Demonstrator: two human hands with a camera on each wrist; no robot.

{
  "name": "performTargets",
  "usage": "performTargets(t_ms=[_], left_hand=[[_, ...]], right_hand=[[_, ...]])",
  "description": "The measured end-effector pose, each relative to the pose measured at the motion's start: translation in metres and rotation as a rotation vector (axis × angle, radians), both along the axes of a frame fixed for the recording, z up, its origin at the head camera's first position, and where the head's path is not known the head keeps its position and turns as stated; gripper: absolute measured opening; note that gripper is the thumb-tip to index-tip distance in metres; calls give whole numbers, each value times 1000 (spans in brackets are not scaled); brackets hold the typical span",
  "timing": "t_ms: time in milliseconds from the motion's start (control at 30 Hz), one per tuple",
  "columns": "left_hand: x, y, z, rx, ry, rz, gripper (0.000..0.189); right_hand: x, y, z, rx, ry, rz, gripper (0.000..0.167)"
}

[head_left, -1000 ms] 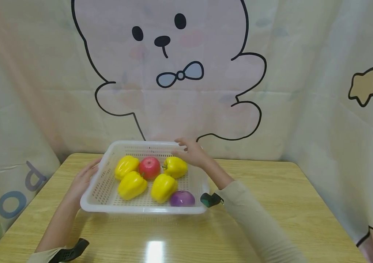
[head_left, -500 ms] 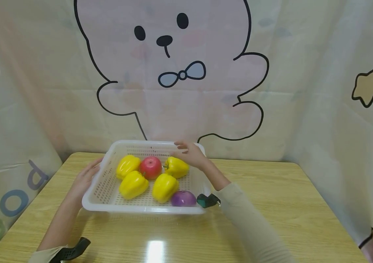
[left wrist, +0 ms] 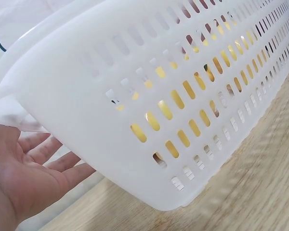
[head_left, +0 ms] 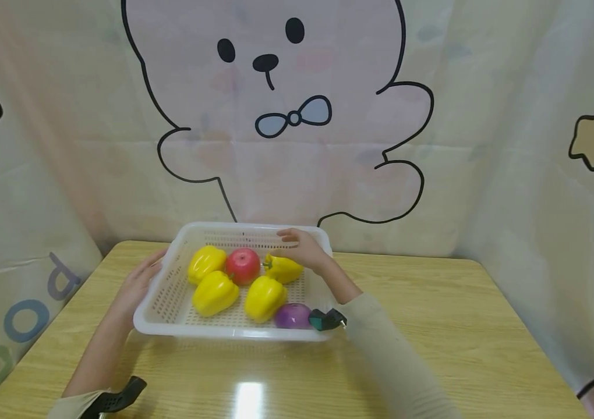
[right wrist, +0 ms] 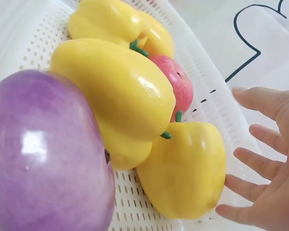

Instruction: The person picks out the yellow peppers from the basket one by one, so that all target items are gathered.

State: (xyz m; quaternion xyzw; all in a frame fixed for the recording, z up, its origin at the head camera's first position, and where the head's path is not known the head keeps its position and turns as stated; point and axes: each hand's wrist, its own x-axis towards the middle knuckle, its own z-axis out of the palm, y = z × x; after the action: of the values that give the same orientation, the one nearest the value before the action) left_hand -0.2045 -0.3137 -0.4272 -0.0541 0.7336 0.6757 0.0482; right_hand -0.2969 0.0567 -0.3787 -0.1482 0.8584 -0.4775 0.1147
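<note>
A white plastic basket (head_left: 234, 333) stands on the table with several glossy yellow bell peppers (head_left: 215, 294), a pinkish-red round fruit (head_left: 243, 266) and a round purple vegetable (head_left: 293, 316) inside. My left hand (head_left: 137, 291) lies along the basket's left end; in the left wrist view its fingers (left wrist: 67, 161) extend against the end wall, below the rim. Over the back right of the basket is my right hand (head_left: 304, 250), fingers spread and holding nothing. Its lower fingertips (right wrist: 226, 209) are right at the side of the nearest pepper (right wrist: 185, 168), at the back right.
The wooden table (head_left: 423, 326) extends to the right and in front of the basket. A cloth backdrop (head_left: 485, 192) with a cartoon bear rises behind and at both sides. Black straps (head_left: 119, 398) sit at both wrists, the right one overlapping the purple vegetable in the head view.
My right hand has shifted slightly left and lower over the basket, closer to the back-right pepper. The left hand stays at the basket's side. The head view has drifted a little.
</note>
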Motion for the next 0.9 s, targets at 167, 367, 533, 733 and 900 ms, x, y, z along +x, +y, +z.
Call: performTargets(t_ms=[167,367,533,733,900], left_hand=[[0,1,0,19,15,-5,65],[1,0,1,34,30,-16,66],[1,1,1,30,31,-12,65],[0,2,1,2,12,3,64],[-1,2,2,-24,0,10,64]], right_hand=[[-2,0,-4,-6,-13,1,62],[-5,-1,-9,-5,-27,33,60],[-6,-1,-10,43,-45,72,63],[-6,-1,-12,65,-61,77,65],[-6,-1,-13,81,-44,77,65]])
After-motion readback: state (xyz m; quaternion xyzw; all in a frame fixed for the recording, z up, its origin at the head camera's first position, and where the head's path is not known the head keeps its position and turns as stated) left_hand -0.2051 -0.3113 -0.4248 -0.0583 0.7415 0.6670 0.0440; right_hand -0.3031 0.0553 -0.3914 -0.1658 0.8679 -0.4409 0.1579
